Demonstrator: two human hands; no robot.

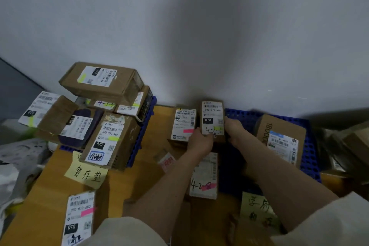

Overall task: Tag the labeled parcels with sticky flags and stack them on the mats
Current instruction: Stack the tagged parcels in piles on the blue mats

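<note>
- Gripping small parcel (212,120) from both sides: left hand (199,142) and right hand (234,132), fingers curled round it.
- Parcel stood upright beside blue mat (243,115), yellow flag (218,129) on label.

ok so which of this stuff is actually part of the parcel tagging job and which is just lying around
Part of the job:
- small parcel gripped by left hand and right hand
- neighbouring parcel with pink flag
- blue mat
- stacked parcels on the left
- yellow handwritten note

Just lying about:
- crumpled grey bags
- grey wall
</note>
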